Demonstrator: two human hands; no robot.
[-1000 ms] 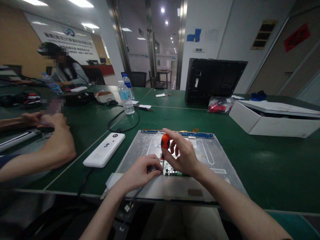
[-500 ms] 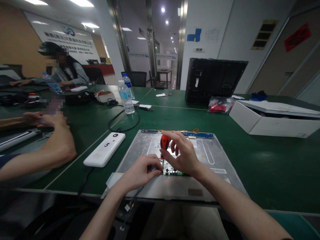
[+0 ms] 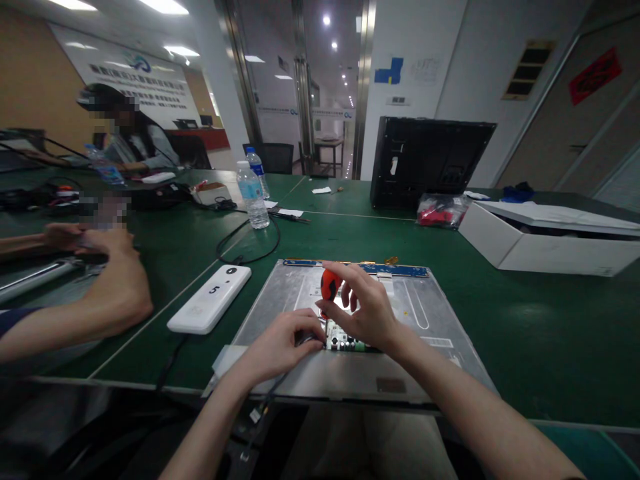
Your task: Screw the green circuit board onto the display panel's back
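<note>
A grey metal panel [image 3: 430, 313] lies flat on the green table [image 3: 525, 333] in front of me, with a blue strip along its far edge. My right hand [image 3: 363, 310] is closed round a small screwdriver with an orange and black handle [image 3: 329, 284], held upright with its tip down on a small circuit board [image 3: 345, 345] near the panel's front edge. My left hand [image 3: 280, 343] rests on the panel just left of the tip, fingers pinched at the shaft's foot; what they hold is hidden.
A white box marked 5 [image 3: 209, 299] lies left of the panel, with a black cable [image 3: 247, 250] and water bottles [image 3: 252, 195] behind. A black monitor shell [image 3: 430, 160] and open white carton [image 3: 545, 237] stand at the back right. Another person's arms [image 3: 90, 300] rest at left.
The screwdriver handle has shifted very slightly in my right hand's fingers. Both hands stay in the same place on the panel.
</note>
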